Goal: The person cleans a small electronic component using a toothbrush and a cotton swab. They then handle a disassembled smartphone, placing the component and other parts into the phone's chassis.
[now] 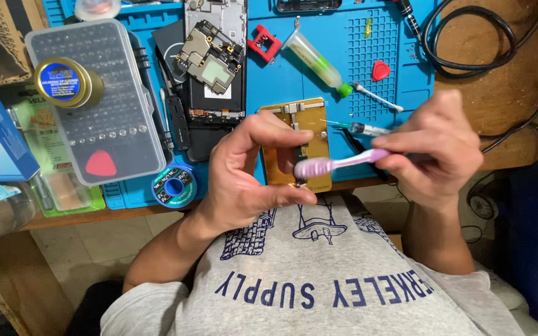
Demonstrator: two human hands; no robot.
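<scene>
I see my left hand [244,177] pinching a small dark part [301,163] between thumb and fingers, while my right hand [434,146], clenched on the pink toothbrush [337,163], lies at three o'clock, the handle running crosswise, bristles touching the part over the tabletop [499,93] edge.

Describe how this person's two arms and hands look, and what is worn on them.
Both arms are bare from the short sleeves down: no gloves, watch, rings or wristbands show. The left hand and right hand are uncovered, fingers bare with short nails. The sleeves belong to a grey T-shirt printed in dark blue lettering and line drawings.
</scene>
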